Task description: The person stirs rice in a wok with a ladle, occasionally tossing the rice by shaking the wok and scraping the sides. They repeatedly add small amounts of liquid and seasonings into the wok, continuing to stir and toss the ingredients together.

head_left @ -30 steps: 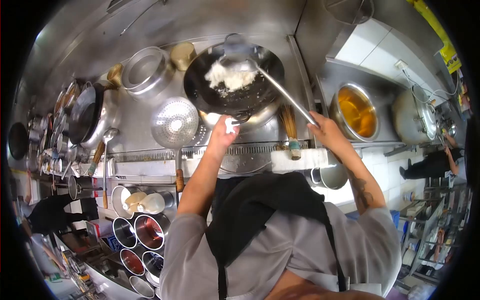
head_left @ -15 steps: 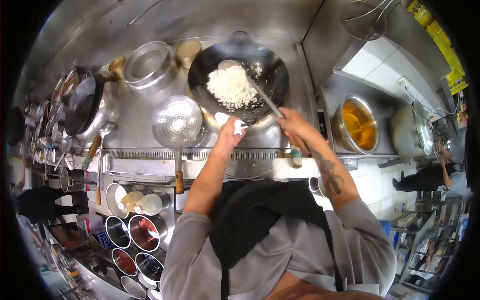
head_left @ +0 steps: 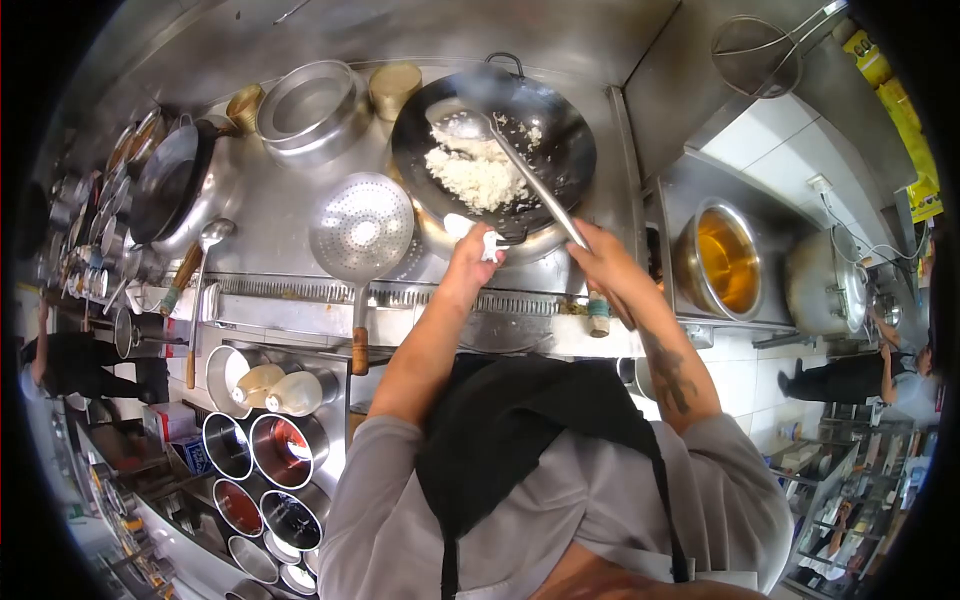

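Observation:
A dark wok (head_left: 572,140) on the stove holds a heap of white rice (head_left: 478,180), with grains scattered up its wall. My left hand (head_left: 470,262) is closed on the wok's near rim and handle through a white cloth (head_left: 458,226). In my right hand (head_left: 608,264) is the long handle of a metal ladle (head_left: 535,182). The ladle's bowl lies in the far left part of the wok, at the back edge of the rice. Where the ladle's bowl touches the rice is partly blurred.
Left of the wok rests a perforated skimmer (head_left: 362,232), its wooden handle over the stove's front edge. Behind it stand stacked metal pots (head_left: 310,110). A pot of amber liquid (head_left: 722,255) is on the right. Sauce containers (head_left: 290,448) stand front left. Other people are at both sides.
My right hand has pushed the ladle through the rice toward the back of the wok, spreading the heap. My left hand keeps its hold. The whole view has shifted slightly.

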A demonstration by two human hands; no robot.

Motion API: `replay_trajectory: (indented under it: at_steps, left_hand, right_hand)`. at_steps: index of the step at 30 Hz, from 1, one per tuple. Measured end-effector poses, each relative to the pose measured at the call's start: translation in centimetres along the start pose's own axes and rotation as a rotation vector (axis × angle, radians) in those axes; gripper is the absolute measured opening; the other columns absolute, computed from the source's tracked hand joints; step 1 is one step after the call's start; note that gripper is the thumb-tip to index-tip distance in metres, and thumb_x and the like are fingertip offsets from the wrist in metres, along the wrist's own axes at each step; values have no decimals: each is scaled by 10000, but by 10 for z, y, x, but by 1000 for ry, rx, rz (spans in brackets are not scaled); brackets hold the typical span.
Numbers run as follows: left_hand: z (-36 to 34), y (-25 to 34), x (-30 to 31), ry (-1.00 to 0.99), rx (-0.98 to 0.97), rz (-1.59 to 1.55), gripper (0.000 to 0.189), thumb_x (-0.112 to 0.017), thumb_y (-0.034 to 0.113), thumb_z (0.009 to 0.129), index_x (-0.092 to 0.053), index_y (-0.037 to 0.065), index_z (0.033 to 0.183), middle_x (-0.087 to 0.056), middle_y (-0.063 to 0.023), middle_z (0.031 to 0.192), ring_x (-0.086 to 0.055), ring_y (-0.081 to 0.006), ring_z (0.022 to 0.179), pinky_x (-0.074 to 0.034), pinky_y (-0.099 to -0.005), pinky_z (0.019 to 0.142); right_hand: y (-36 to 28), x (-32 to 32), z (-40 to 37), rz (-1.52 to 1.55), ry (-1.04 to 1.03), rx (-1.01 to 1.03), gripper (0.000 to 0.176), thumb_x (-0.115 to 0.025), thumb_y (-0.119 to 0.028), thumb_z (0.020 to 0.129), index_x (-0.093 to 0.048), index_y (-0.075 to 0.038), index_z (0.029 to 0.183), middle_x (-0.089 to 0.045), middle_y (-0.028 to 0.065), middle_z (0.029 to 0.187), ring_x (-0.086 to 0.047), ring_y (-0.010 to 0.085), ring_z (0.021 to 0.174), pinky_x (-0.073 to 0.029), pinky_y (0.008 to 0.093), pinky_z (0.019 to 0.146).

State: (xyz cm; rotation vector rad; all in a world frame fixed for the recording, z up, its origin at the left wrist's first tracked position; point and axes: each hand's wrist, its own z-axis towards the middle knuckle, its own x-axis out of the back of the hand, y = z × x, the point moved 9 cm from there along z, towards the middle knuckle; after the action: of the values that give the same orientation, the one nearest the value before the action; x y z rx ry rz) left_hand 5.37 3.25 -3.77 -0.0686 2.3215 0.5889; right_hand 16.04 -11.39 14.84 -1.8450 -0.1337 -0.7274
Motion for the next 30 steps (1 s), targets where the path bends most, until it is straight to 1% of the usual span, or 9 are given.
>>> replay_trajectory:
  at_steps: [2, 5, 8, 12, 16, 19, 22, 25, 30]
  left_hand:
    - [5, 0, -1, -14, -4, -8, 103, -568, 168, 855, -516, 117, 929, -565, -57, 799, -539, -175, 655, -416, -279, 452]
    - [1, -3, 2, -5, -5, -6, 114, -576, 163, 845, -515, 111, 926, -560, -66, 795, -546, -187, 656, -410, -283, 440]
    - [2, 4, -3, -4, -1, 6, 98, -580, 160, 845, -522, 129, 918, -565, -43, 782, -546, -164, 652, -408, -273, 441]
    - [2, 1, -4, -31, -9, -9, 103, -583, 163, 845, -521, 133, 921, -564, -41, 779, -547, -164, 647, -393, -269, 432]
    - [0, -2, -2, -16, 8, -3, 96, -581, 173, 851, -520, 139, 917, -567, -39, 790, -554, -165, 658, -396, -269, 441]
    - [3, -3, -1, -42, 3, 1, 95, -578, 196, 862, -523, 143, 919, -569, -37, 799, -556, -164, 674, -403, -269, 454]
    - [5, 0, 0, -31, 0, 13, 91, -573, 210, 869, -528, 145, 916, -570, -33, 802, -556, -163, 687, -408, -269, 465]
    - [-2, -6, -1, -43, 13, 16, 76, -571, 199, 865, -531, 145, 901, -568, -29, 798, -556, -162, 688, -409, -270, 466]
    - [0, -1, -3, -56, -6, 3, 68, -572, 183, 857, -535, 142, 896, -571, -23, 795, -559, -157, 698, -409, -276, 460]
  right_hand:
    - [9, 4, -23, 195, -132, 11, 346, -530, -142, 949, -487, -37, 1277, -479, -19, 607, -428, 53, 418, -360, 216, 386]
    - [57, 4, -20, 340, -160, -260, 325, -528, -151, 950, -496, -25, 1248, -470, -24, 594, -431, 48, 418, -341, 213, 373]
    - [62, 25, 5, 204, -54, -218, 318, -551, -170, 930, -528, -28, 1214, -490, 6, 586, -460, 83, 402, -382, 265, 382]
    - [62, 36, 28, -101, 361, -146, 307, -563, -178, 918, -537, -4, 1170, -532, 43, 582, -491, 136, 403, -413, 306, 382]
    - [62, 5, 42, 127, 51, -170, 352, -542, -127, 940, -497, 1, 1265, -482, 2, 571, -425, 89, 371, -345, 259, 331]
    - [24, 10, 14, 57, 26, -44, 325, -542, -107, 943, -511, -19, 1254, -474, -6, 586, -425, 84, 383, -355, 242, 343]
    - [34, 5, -1, 231, -67, -191, 398, -569, -159, 908, -519, -25, 1279, -505, 36, 604, -487, 138, 417, -406, 300, 380]
    - [85, 15, 34, 180, -92, -282, 480, -571, -181, 909, -466, 7, 1338, -561, 77, 640, -513, 147, 433, -432, 307, 406]
    - [31, 25, 37, -252, 200, -76, 486, -560, -209, 919, -461, 11, 1341, -628, 140, 704, -529, 150, 429, -447, 311, 428]
